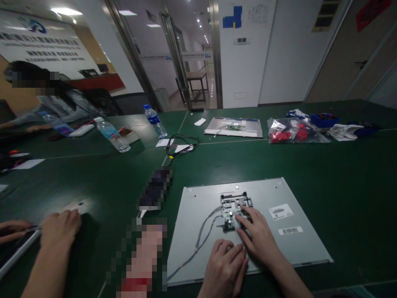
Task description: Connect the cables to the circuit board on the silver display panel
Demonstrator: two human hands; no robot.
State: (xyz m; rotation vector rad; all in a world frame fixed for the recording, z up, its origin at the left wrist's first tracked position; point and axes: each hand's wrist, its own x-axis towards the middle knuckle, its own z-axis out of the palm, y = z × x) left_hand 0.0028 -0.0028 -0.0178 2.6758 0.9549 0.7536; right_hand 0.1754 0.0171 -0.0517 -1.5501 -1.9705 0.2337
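A pale grey flat panel (260, 198), like the back of a display, lies on the table in front of me. Near its middle sits a green circuit board (229, 222) beside a black bracket (236, 198). Grey-blue cables (201, 236) run from the board toward the panel's lower left. My right hand (256, 229) rests over the board and bracket, fingers stretched out and touching them. Just below the board, my left hand (223, 263) is closed with its fingertips together near a pale strip. Whatever those fingers hold is hidden.
Another person's hands (60, 229) handle a long light-edged piece (21, 252) at left. A pixelated phone-like object (156, 188) lies left of my panel. Further back are bottles (155, 121), a black cable (186, 145), a second panel (217, 126) and a plastic bag with red items (293, 131).
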